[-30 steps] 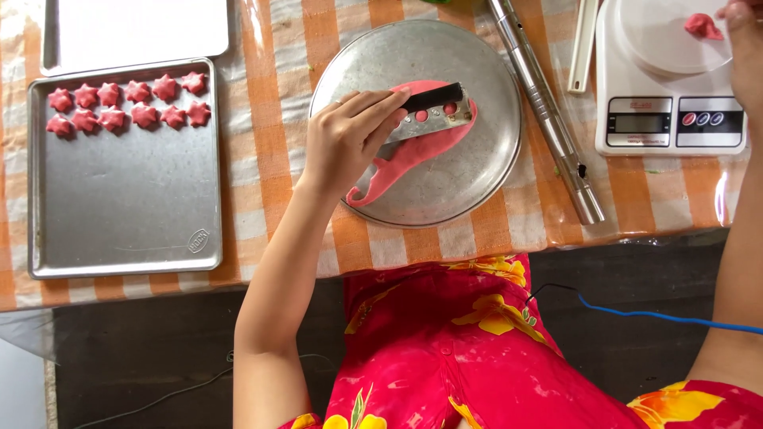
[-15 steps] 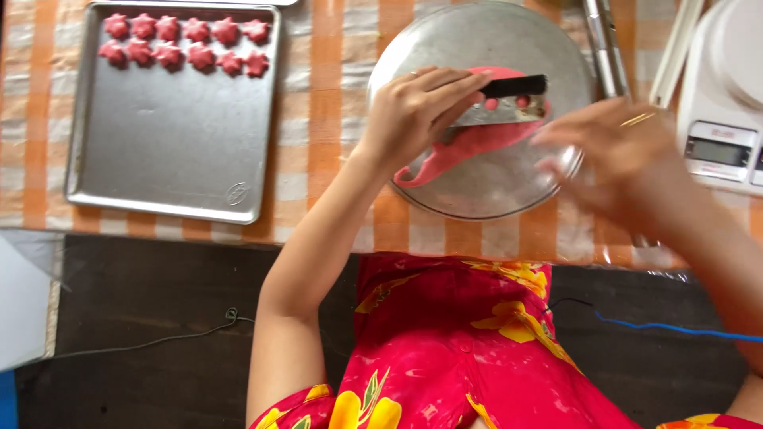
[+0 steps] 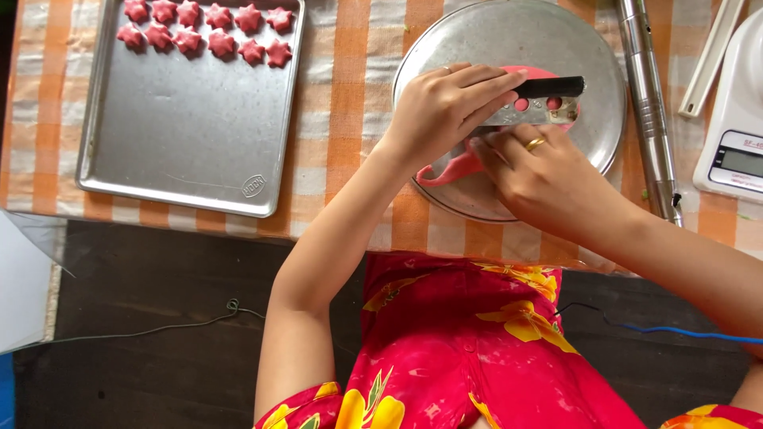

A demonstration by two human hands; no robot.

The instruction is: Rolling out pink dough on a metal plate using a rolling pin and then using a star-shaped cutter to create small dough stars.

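A round metal plate [image 3: 588, 56] lies on the checked cloth with a flat piece of pink dough [image 3: 457, 168] on it. My left hand [image 3: 445, 107] holds a metal scraper with a black handle [image 3: 548, 99] down on the dough. My right hand [image 3: 540, 179], with a gold ring, rests on the dough just below the scraper; whether its fingers pinch any dough is hidden. A metal baking tray [image 3: 175, 135] at the left carries several pink star-shaped pieces [image 3: 211, 32] along its far edge.
A steel rolling pin [image 3: 648, 103] lies right of the plate. A white kitchen scale [image 3: 735, 135] stands at the far right, a white strip [image 3: 711, 56] beside it. The table's near edge runs below the plate; a dark floor with cables lies beneath.
My right hand came from the scale at the far right down onto the dough under the scraper. The view shifted, so the tray and plate sit further right. The left hand stayed on the scraper.
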